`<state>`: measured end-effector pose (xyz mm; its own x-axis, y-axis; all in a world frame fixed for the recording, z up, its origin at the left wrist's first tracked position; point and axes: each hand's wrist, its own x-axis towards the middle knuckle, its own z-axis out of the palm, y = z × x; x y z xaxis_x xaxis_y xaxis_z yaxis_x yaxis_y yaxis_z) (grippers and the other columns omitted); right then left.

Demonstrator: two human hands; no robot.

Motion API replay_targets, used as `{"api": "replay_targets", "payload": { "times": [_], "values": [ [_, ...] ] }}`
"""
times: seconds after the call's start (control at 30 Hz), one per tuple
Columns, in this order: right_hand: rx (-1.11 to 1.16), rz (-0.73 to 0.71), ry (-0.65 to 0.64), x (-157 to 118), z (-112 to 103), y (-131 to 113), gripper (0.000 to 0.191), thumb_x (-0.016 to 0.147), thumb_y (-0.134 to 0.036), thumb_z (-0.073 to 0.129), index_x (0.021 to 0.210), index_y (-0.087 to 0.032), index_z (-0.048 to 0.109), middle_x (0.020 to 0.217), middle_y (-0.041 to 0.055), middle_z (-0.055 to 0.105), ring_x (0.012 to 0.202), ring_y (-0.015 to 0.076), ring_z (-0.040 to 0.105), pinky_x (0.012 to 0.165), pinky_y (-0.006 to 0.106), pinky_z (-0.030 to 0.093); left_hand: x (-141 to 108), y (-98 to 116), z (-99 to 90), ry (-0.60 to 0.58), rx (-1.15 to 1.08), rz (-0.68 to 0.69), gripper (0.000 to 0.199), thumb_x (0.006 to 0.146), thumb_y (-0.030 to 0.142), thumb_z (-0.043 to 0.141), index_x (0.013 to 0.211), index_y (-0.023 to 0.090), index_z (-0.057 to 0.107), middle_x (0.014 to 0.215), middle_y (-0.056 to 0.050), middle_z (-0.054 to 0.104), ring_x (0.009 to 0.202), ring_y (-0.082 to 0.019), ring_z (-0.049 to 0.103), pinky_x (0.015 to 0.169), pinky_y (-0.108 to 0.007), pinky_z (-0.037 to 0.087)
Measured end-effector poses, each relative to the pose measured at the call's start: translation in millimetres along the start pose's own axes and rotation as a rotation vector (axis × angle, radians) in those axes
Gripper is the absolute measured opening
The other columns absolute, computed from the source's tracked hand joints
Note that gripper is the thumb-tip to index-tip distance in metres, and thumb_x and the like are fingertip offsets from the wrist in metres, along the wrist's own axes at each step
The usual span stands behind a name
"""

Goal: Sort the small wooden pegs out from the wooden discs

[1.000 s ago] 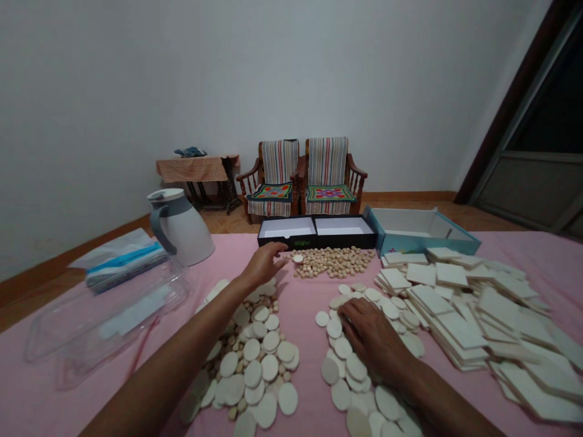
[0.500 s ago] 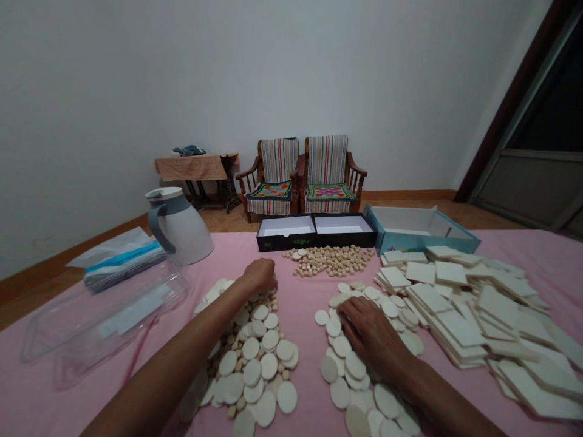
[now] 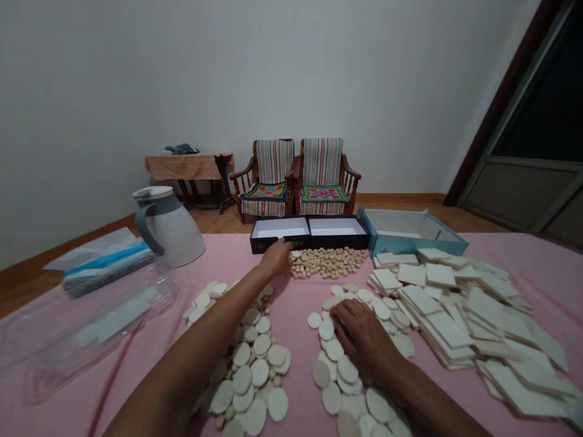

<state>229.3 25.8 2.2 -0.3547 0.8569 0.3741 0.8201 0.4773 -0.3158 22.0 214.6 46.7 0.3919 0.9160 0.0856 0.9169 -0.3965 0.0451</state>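
My left hand (image 3: 277, 258) is stretched forward at the left end of a pile of small wooden beads (image 3: 328, 262). Its fingers are closed together, and what they hold, if anything, is hidden. Beneath and beside that forearm lies a mixed heap of round wooden discs (image 3: 259, 372) and small beads. On a second heap, of pale discs (image 3: 331, 397), rests my right hand (image 3: 359, 331), palm down with its fingers loosely bent and lying over the discs. A few discs (image 3: 296, 255) sit at the left edge of the bead pile.
Behind the beads stand a black two-part box (image 3: 310, 244) and a light blue box (image 3: 416, 244). Square wooden tiles (image 3: 449, 328) are heaped at right. At left are a white jug (image 3: 175, 233), a tissue pack (image 3: 109, 264) and a clear plastic tray (image 3: 113, 318) on the pink cloth (image 3: 298, 340).
My left hand has moved forward and right, from the mixed heap to the bead pile by the black box. My right hand stays on its discs. The view has shifted slightly.
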Motion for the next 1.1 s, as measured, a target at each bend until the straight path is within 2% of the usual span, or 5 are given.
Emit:
{"api": "replay_targets", "payload": {
  "times": [0.2,0.3,0.43,0.87,1.1],
  "values": [
    [0.007,0.023,0.012,0.5,1.3,-0.9,0.016,0.092,-0.011,0.046,0.095,-0.017,0.061,0.092,0.0084,0.059,0.089,0.0232,0.05,0.079,0.038,0.039,30.3,5.6,6.7,-0.116,0.013,0.101,0.032,0.093,0.033,0.057,0.121,0.017,0.056,0.121,-0.009,0.058,0.103,-0.022,0.06,0.086,-0.042,0.053],
    [0.004,0.029,0.018,0.4,2.9,0.0,0.016,0.091,-0.011,0.047,0.097,-0.017,0.061,0.093,0.0081,0.059,0.089,0.0232,0.05,0.08,0.038,0.039,38.0,3.3,10.9,-0.206,0.008,0.145,0.032,0.093,0.033,0.057,0.121,0.016,0.056,0.121,-0.009,0.058,0.102,-0.022,0.06,0.085,-0.042,0.053],
    [0.004,0.026,0.018,0.3,3.2,0.9,0.016,0.091,-0.011,0.047,0.096,-0.017,0.061,0.092,0.0077,0.059,0.089,0.023,0.05,0.079,0.037,0.04,43.0,0.8,16.5,-0.241,-0.009,0.167,0.033,0.093,0.033,0.057,0.121,0.015,0.055,0.121,-0.01,0.058,0.102,-0.022,0.06,0.086,-0.042,0.053],
    [0.008,0.028,0.015,1.3,0.6,0.2,0.014,0.09,-0.01,0.05,0.095,-0.016,0.061,0.092,0.008,0.06,0.089,0.0227,0.05,0.079,0.036,0.04,40.3,0.6,31.8,-0.062,-0.128,0.073,0.034,0.092,0.033,0.058,0.121,0.016,0.055,0.121,-0.01,0.058,0.103,-0.022,0.06,0.086,-0.042,0.053],
    [-0.011,0.022,0.019,1.7,-1.0,-0.2,0.013,0.089,-0.011,0.05,0.094,-0.016,0.061,0.091,0.0082,0.06,0.088,0.0228,0.051,0.078,0.036,0.04,36.4,-8.0,19.4,0.036,-0.309,-0.005,0.033,0.093,0.033,0.058,0.121,0.016,0.056,0.122,-0.009,0.058,0.103,-0.022,0.06,0.086,-0.042,0.053]
  ]
}}
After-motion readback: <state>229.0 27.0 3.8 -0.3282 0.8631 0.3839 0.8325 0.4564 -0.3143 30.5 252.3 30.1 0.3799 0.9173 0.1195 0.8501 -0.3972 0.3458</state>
